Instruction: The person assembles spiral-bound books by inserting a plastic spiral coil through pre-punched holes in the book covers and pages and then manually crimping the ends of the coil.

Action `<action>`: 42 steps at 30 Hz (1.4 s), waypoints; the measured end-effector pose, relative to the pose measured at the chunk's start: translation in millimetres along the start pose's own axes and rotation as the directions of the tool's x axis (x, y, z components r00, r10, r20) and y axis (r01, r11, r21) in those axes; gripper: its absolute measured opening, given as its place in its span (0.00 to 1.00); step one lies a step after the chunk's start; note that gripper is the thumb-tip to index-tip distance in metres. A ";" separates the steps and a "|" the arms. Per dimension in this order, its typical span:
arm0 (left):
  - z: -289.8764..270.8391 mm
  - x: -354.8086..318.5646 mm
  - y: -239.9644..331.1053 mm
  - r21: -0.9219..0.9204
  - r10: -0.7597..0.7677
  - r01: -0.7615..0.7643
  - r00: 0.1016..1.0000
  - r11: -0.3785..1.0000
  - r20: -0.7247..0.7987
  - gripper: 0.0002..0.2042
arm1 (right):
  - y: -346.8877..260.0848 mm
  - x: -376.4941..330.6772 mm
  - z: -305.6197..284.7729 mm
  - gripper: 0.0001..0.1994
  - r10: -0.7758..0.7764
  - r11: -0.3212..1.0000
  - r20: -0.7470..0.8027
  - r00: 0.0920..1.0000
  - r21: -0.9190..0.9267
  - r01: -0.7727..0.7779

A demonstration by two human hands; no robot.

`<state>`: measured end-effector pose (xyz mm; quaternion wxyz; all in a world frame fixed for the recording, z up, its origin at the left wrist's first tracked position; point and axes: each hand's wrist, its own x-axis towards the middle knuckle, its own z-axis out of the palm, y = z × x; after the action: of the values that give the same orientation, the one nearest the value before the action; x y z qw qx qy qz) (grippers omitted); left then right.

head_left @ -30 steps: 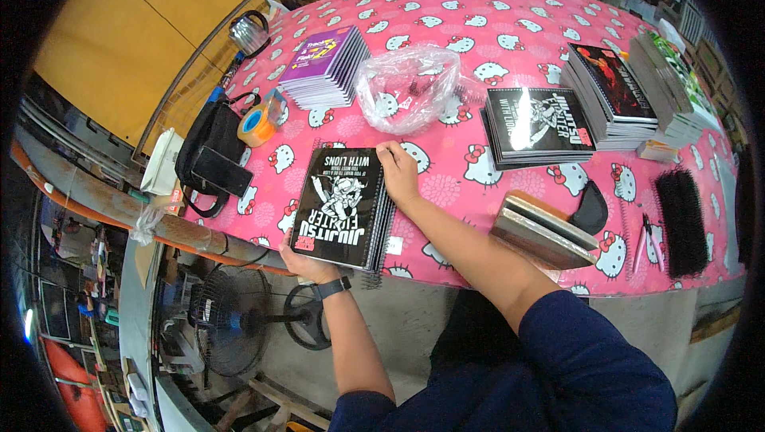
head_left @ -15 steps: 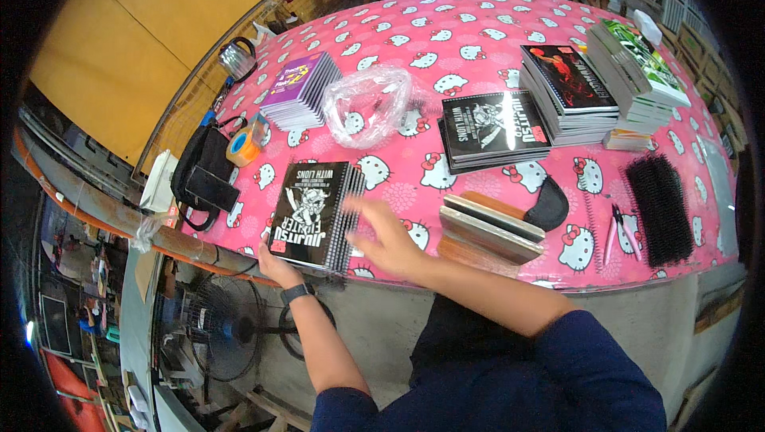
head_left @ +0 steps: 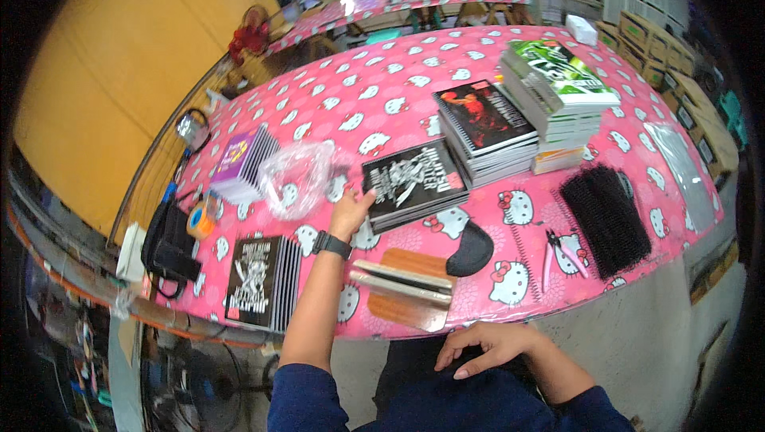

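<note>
My left hand [head_left: 351,214], with a dark watch on its wrist, reaches to the left edge of a low stack of black spiral notebooks [head_left: 414,181] in the middle of the table. Its fingers are parted and touch or nearly touch that edge; nothing is lifted. My right hand [head_left: 496,347] hangs empty close to my body by the near table edge, fingers loosely bent and apart. Another stack of black notebooks [head_left: 253,280] lies near the left front corner. Between my arms sits a wooden block jig [head_left: 410,284], with a black rounded pad [head_left: 472,249] beside it.
Pink-handled cutters [head_left: 562,261] and a bundle of black spiral coils [head_left: 607,221] lie at right. Taller notebook stacks [head_left: 488,125] and green-covered books [head_left: 558,85] stand behind. Purple notebooks [head_left: 243,162], clear plastic wrap [head_left: 296,181], orange tape [head_left: 201,221] and a black bag [head_left: 171,245] are at left.
Both hands have left the left front notebook stack, which now lies on the table. My left hand has moved right to the middle stack; my right hand has drawn back toward my body.
</note>
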<state>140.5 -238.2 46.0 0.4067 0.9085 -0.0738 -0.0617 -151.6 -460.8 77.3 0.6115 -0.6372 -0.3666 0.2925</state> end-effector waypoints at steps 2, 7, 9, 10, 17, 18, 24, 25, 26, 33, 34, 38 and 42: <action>7.8 18.5 -6.4 0.032 -0.043 0.042 0.999 0.999 0.013 0.15 | 2.8 -12.7 2.4 0.17 -0.010 0.999 -0.174 0.985 0.044 0.018; -26.9 -5.4 -24.9 0.192 0.270 -0.211 0.889 0.958 -0.369 0.14 | 5.6 -48.8 -2.5 0.09 0.000 1.000 -0.630 0.777 -0.016 -0.013; -35.5 -32.9 2.9 -0.417 0.233 -0.375 0.907 0.828 -0.351 0.08 | 4.2 -50.2 -23.1 0.09 0.080 0.958 -0.823 0.562 -0.093 -0.272; -47.9 -58.7 15.6 -0.565 0.213 -0.435 0.884 0.702 -0.416 0.08 | 1.2 -37.0 -31.8 0.12 0.039 0.986 -0.893 0.448 -0.038 -0.162; -48.0 -156.2 49.1 -0.702 0.349 -0.544 0.838 0.460 -0.420 0.20 | -28.9 17.0 -36.6 0.23 -0.283 0.909 -0.844 0.455 -0.387 -0.153; -49.9 -158.2 47.9 -0.714 0.360 -0.522 0.849 0.466 -0.386 0.22 | -27.5 15.7 -29.3 0.20 -0.302 0.908 -0.817 0.491 -0.403 -0.112; -31.6 -147.2 28.7 -0.765 0.439 -0.410 0.879 0.496 -0.186 0.21 | -10.3 1.8 -14.5 0.09 -0.268 0.907 -0.833 0.485 -0.388 -0.165; -29.0 -141.6 20.3 -0.753 0.396 -0.364 0.906 0.548 -0.150 0.22 | -6.7 -1.3 -15.7 0.09 -0.269 0.901 -0.834 0.482 -0.394 -0.179; -31.3 -136.5 10.5 -0.709 0.429 -0.367 0.898 0.602 -0.101 0.16 | -2.1 -5.8 -17.8 0.08 -0.268 0.844 -0.782 0.563 -0.472 -0.253; -17.1 -158.4 -60.5 -0.793 0.238 -0.298 0.951 0.532 -0.198 0.30 | 25.0 -31.7 -77.8 0.08 -0.164 0.745 -0.972 0.168 -0.234 -0.624; -11.1 -155.6 -36.1 -0.817 0.271 -0.374 0.922 0.440 -0.276 0.30 | 31.5 -36.3 -98.4 0.09 -0.232 0.665 -0.966 0.115 -0.243 -0.706; -8.7 -143.6 26.7 -0.766 0.177 -0.376 0.926 0.522 -0.334 0.25 | 60.0 -34.0 -140.6 0.13 -0.216 0.339 -0.951 0.221 -0.286 -0.896; -11.2 -139.8 25.3 -0.671 0.118 -0.372 0.912 0.642 -0.392 0.19 | 33.7 -23.7 -118.8 0.14 -0.181 0.889 -0.944 0.276 -0.277 -0.364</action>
<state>3.1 -220.9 79.6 0.7468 0.6471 -0.1016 0.1149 -63.7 -546.9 51.6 0.5252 -0.8241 0.0571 -0.2045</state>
